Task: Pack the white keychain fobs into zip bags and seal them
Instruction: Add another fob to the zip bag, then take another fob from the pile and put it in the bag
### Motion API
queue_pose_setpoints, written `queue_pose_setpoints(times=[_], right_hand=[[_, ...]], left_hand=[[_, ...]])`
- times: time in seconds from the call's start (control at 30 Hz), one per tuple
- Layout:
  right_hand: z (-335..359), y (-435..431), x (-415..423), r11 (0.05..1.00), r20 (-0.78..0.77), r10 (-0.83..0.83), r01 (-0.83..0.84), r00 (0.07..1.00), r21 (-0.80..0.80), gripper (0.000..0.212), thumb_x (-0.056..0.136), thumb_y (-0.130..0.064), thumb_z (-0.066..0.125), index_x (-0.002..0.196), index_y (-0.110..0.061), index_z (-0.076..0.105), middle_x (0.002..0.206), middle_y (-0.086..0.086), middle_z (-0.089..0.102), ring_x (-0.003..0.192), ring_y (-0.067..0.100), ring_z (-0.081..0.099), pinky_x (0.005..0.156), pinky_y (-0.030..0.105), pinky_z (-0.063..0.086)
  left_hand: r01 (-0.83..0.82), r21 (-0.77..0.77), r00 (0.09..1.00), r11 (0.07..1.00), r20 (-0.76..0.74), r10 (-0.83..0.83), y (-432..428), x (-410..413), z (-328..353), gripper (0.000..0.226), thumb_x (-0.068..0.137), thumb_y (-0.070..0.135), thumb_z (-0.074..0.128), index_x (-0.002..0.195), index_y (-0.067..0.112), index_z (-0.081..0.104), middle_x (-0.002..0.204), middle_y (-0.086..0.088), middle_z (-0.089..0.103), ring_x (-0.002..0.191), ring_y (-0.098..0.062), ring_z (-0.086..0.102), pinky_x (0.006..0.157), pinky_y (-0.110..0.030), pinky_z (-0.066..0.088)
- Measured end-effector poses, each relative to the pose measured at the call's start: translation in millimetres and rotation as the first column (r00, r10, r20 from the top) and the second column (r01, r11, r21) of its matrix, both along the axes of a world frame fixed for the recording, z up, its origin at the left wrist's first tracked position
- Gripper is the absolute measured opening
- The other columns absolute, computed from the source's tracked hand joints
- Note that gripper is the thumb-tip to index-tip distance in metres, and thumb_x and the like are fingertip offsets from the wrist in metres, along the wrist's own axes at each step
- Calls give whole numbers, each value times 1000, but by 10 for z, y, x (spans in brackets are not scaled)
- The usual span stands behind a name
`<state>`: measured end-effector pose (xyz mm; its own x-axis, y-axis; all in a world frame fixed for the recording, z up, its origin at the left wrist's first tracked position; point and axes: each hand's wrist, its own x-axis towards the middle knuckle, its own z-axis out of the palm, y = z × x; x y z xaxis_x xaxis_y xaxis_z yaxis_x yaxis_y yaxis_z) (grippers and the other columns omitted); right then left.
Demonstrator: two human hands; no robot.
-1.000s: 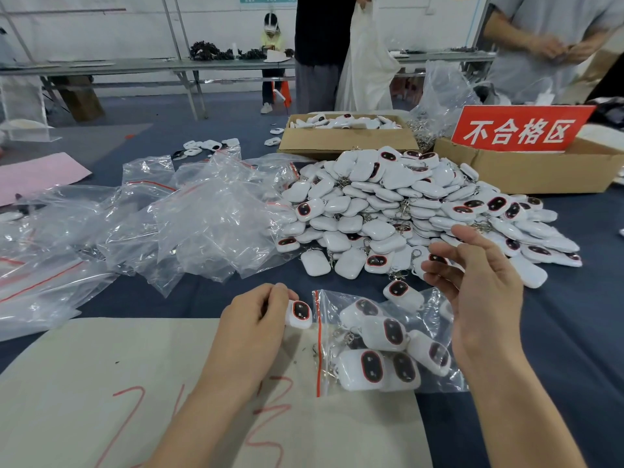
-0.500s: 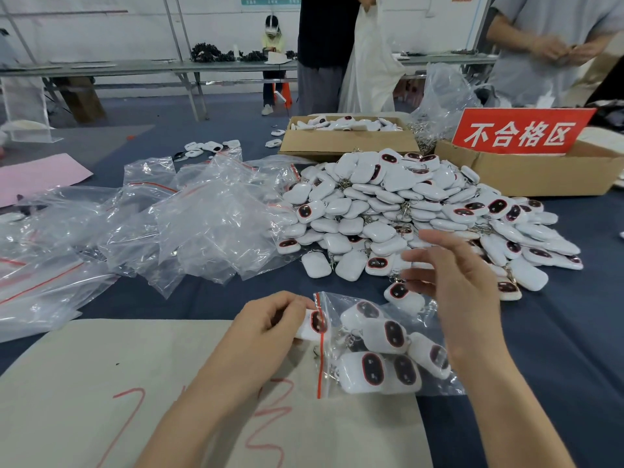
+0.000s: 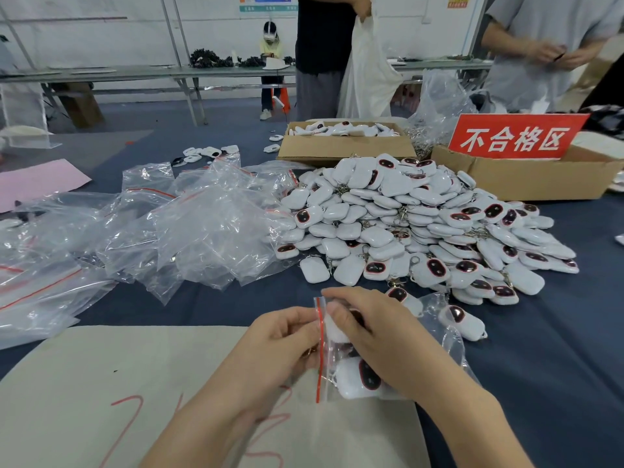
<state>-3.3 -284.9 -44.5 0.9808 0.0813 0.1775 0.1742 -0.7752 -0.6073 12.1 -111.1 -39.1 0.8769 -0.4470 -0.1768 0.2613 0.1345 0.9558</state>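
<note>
A clear zip bag [image 3: 442,336] with a red seal strip lies in front of me, holding several white keychain fobs with dark oval faces. My left hand [image 3: 280,346] pinches the bag's mouth at the red strip. My right hand [image 3: 374,332] lies over the bag just right of the strip, fingers curled at the mouth around a white fob. One fob [image 3: 358,380] shows inside the bag under my right wrist. Behind them rises a big heap of loose fobs [image 3: 418,224].
A pile of empty zip bags [image 3: 162,231] covers the left of the blue table. A beige sheet [image 3: 101,383] with red marks lies under my arms. Two cardboard boxes [image 3: 344,148] and a red sign [image 3: 516,136] stand behind the heap. Two people stand at the far side.
My left hand has pushed its fob into the bag's mouth. My right hand has come down from above the heap onto the bag at the red strip.
</note>
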Motion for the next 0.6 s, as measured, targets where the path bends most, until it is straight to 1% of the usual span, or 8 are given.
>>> queue_pose_setpoints(times=[0.03,0.1,0.17,0.23,0.33,0.43,0.5,0.6], right_hand=[[3,0,-1,1000,7,1,-1,1000,3,34,102,-46,40,131,-40,56,121,-22,63,112,-1,51,94,19,38],[17,3,-4,1000,37,2,-2,999,0,33,103,-45,39,129,-39,58,119,-22,64,110,-1,52,94,19,39],[30,15,-10,1000,61,-2,4,998,-22,34,102,-44,37,127,-38,60,117,-22,65,108,0,54,95,21,40],[38,31,-8,999,74,-2,4,997,-38,35,103,-43,36,126,-37,60,117,-21,65,108,1,55,97,23,41],[34,65,-12,999,98,2,3,995,-52,32,104,-40,38,125,-34,62,116,-18,67,108,5,58,98,28,42],[34,85,-17,997,109,-4,12,994,-75,31,105,-35,41,126,-32,63,118,-16,68,110,9,59,99,30,42],[43,88,-29,998,102,-1,8,995,-69,31,105,-35,42,127,-32,63,119,-17,68,111,7,59,100,28,42],[66,83,-27,1000,91,-16,18,996,-23,32,104,-38,41,129,-35,61,121,-20,66,113,1,56,101,24,41]], left_hand=[[43,20,998,999,35,-44,2,0,-14,15,91,6,66,100,4,78,95,-23,74,78,-24,69,69,-28,55],[107,163,982,981,139,-130,7,12,-65,19,98,5,60,98,12,78,85,-21,70,73,-26,58,67,-33,45],[110,285,958,952,226,-178,-10,16,-111,23,96,10,57,88,19,76,67,-6,61,60,-20,46,57,-30,34],[74,301,952,951,263,-157,-43,1,-118,16,89,17,60,82,19,74,62,0,55,56,-17,41,52,-27,30],[-69,391,924,918,372,-89,-102,-14,-164,15,88,28,59,81,18,68,61,-6,53,57,-15,39,52,-28,35],[-221,508,871,832,487,-66,-174,-24,-227,21,94,29,58,79,14,61,70,-12,59,58,-11,38,56,-41,40],[-233,533,874,813,482,-65,-193,-26,-204,24,94,31,58,79,12,61,73,-14,62,60,-12,39,60,-48,45],[-175,489,894,854,442,-70,-139,-5,-155,30,94,37,57,82,10,64,78,-17,66,65,-14,47,68,-51,52]])
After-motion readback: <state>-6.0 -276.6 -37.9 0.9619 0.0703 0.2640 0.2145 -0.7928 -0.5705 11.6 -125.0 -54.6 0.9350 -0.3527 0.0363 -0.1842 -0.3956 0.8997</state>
